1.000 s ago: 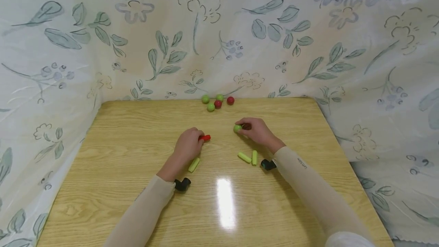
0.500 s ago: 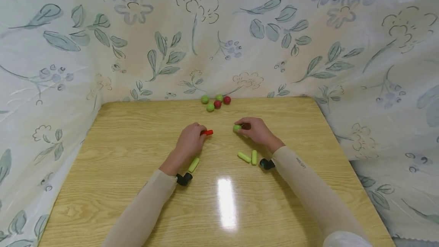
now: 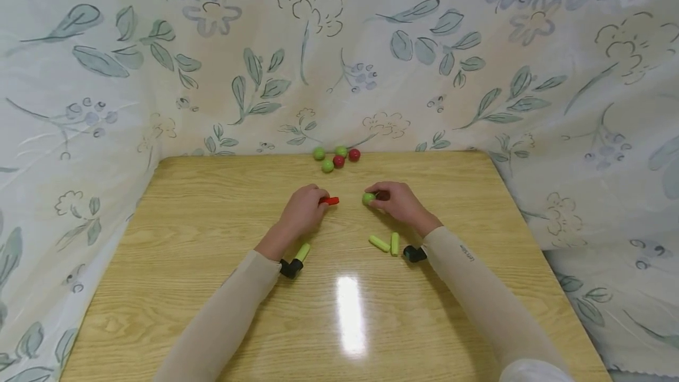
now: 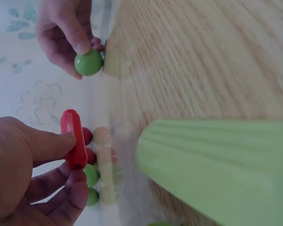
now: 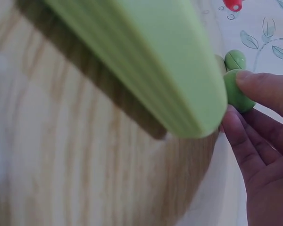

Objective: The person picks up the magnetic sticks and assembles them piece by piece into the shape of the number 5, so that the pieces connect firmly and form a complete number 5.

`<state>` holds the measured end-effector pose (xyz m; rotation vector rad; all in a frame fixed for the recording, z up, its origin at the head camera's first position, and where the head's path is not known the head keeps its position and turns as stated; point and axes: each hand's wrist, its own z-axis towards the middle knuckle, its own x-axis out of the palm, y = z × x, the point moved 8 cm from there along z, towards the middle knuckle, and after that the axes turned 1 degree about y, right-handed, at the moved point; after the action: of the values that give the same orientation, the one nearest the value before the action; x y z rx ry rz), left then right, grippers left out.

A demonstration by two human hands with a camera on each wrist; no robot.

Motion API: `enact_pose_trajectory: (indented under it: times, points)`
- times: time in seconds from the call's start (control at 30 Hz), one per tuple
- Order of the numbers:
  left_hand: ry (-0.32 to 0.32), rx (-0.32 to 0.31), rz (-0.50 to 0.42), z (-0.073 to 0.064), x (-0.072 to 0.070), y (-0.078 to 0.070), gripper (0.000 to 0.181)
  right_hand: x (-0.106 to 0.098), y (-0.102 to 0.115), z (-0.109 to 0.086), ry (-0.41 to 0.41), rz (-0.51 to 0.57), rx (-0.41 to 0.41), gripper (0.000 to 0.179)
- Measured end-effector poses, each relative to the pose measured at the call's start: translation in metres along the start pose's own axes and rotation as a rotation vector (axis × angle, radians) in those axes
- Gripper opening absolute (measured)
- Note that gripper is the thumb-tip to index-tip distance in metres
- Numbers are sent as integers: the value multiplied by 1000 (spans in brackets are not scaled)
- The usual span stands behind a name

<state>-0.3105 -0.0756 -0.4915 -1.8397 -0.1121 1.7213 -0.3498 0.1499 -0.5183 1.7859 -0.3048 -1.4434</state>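
Observation:
In the head view my left hand (image 3: 306, 210) pinches a short red faceted stick (image 3: 331, 200) between thumb and fingers, its end sticking out to the right. The left wrist view shows this red stick (image 4: 74, 141) held off the table. To the right, my right hand (image 3: 401, 202) pinches a small green ball (image 3: 367, 198) between thumb and fingertips. The same green ball (image 4: 88, 63) appears in the left wrist view. A gap separates the two held things. Under my left wrist lies a light green ridged stick (image 3: 303, 252), partly covered by the black wrist camera (image 3: 291, 268).
Two light green sticks (image 3: 379, 244) lie near my right wrist, beside another black wrist camera (image 3: 414, 253). At the wooden table's (image 3: 212, 211) back edge sit three green balls (image 3: 327, 166) and two dark red balls (image 3: 354, 155). A floral curtain (image 3: 239, 75) hangs behind.
My left hand has moved forward and right with the red stick, closer to the green ball. My right hand has stayed in place. One red ball at the back has shifted slightly left.

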Motion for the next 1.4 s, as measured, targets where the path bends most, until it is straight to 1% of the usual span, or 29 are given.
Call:
enact_pose_trajectory:
  times: [0.13,0.37,0.53,0.77,0.87,1.13,1.4]
  points:
    - [9,-14,-33,4,2,2,16,1,-1,0,5,7,2,32]
    - [34,4,-26,11,5,-1,17,0,0,-1,-1,4,1,32]
    - [29,2,-33,17,5,-3,16,-2,1,0,-9,-2,1,30]
    - [44,20,14,24,7,-5,15,5,7,6,22,3,-42,31]
    - [43,27,24,27,7,-7,15,8,10,8,31,-1,-41,30]
    - [53,15,48,32,7,-13,20,15,16,9,39,-6,-62,31]
    - [75,18,67,34,9,-14,16,18,20,12,40,-24,-56,30]
